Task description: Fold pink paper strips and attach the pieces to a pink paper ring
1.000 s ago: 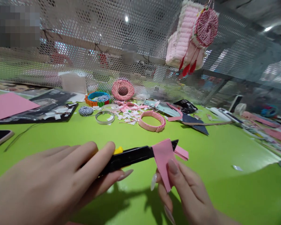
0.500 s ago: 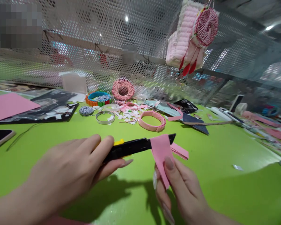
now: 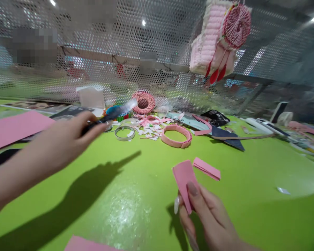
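Close over the green counter (image 3: 146, 167), the right hand (image 3: 209, 223) pinches a pink paper piece (image 3: 184, 183), with a pink strip (image 3: 206, 168) lying just beyond. The raised left hand (image 3: 60, 139) grips a blurred craft knife (image 3: 107, 116). Farther off, a woven pink ring (image 3: 176, 136) sits beside cut paper scraps (image 3: 149, 127).

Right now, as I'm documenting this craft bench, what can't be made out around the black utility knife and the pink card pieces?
Head view:
- The black utility knife's blade, in the left hand, is motion-blurred.
- The round blue-rimmed craft piece is partly hidden behind the knife.
- The flat pink card sheet is cut off by the lower edge.
- The right hand is cut off by the lower edge; its fingers hide part of the pink card piece.
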The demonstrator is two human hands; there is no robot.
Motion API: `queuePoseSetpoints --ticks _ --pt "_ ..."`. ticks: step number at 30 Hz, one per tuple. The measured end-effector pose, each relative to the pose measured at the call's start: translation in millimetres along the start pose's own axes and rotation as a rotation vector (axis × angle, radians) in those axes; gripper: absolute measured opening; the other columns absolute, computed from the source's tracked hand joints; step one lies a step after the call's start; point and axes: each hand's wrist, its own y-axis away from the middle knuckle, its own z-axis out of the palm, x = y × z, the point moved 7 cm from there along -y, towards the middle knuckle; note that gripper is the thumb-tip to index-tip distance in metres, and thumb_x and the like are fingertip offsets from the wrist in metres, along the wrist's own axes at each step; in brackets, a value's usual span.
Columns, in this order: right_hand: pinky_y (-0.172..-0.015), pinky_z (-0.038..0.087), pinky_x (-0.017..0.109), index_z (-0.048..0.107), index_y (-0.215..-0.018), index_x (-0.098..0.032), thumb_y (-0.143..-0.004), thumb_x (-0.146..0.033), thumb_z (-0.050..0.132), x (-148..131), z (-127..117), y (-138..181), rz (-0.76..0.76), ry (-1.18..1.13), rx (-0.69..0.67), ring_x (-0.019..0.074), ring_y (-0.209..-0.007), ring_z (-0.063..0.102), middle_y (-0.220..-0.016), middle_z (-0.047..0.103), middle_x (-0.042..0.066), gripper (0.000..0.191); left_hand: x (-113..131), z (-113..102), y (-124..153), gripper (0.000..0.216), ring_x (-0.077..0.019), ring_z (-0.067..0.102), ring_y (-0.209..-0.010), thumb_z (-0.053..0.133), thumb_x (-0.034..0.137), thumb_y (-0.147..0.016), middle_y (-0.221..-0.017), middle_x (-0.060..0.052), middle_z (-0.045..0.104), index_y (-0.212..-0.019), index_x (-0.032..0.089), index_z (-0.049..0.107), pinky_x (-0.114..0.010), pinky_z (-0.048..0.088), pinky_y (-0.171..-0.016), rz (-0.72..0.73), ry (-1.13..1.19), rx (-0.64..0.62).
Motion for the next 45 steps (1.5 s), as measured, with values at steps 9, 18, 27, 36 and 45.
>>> queuePoseSetpoints --ticks 9,18,27,36,45 --pt "-0.032 0.021 0.013 0.052 -0.08 -0.018 -0.084 -0.062 0.053 7 -11 -16 0.106 -0.003 0.058 0.0034 -0.035 0.024 -0.048 0.032 -0.011 0.044 34 114 33 0.03 -0.0248 0.062 -0.082 0.052 0.045 -0.083 -0.096 -0.008 0.065 -0.1 0.02 0.058 -0.032 0.046 -0.071 -0.042 0.087 -0.664" --pt "-0.03 0.024 0.014 0.053 -0.084 -0.016 -0.079 -0.063 0.058 16 -10 -32 0.091 0.052 -0.011 0.0031 -0.031 0.028 -0.047 0.04 -0.011 0.047 42 105 24 0.037 -0.0222 0.057 -0.095 0.048 0.051 -0.087 -0.109 -0.008 0.057 -0.102 0.019 0.059 -0.036 0.045 -0.087 0.005 0.294 -0.567" --pt "-0.035 0.027 0.016 0.055 -0.078 -0.014 -0.084 -0.054 0.058 8 1 -66 0.101 0.195 -0.152 0.003 -0.032 0.035 -0.045 0.047 -0.009 0.04 82 121 -19 0.034 -0.0099 0.054 -0.051 0.054 0.05 -0.086 -0.06 0.002 0.061 -0.077 0.017 0.061 -0.02 0.041 -0.048 0.016 0.737 -0.692" --pt "-0.04 0.037 0.017 0.054 -0.064 -0.014 -0.077 -0.047 0.068 -10 -34 -108 -0.025 0.181 0.001 0.0034 -0.036 0.045 -0.05 0.058 -0.004 0.038 63 135 -57 0.037 -0.0063 0.05 -0.044 0.056 0.05 -0.086 -0.06 0.0 0.061 -0.074 0.015 0.059 -0.017 0.037 -0.043 -0.018 0.781 -0.547" --pt "-0.041 0.044 0.019 0.064 -0.07 -0.011 -0.074 -0.048 0.071 -20 -37 -95 -0.038 0.195 0.03 0.006 -0.037 0.053 -0.058 0.067 0.002 0.038 69 142 -46 0.032 -0.0099 0.061 -0.052 0.055 0.048 -0.086 -0.068 0.0 0.066 -0.081 0.016 0.058 -0.019 0.044 -0.046 -0.041 0.85 -0.525"
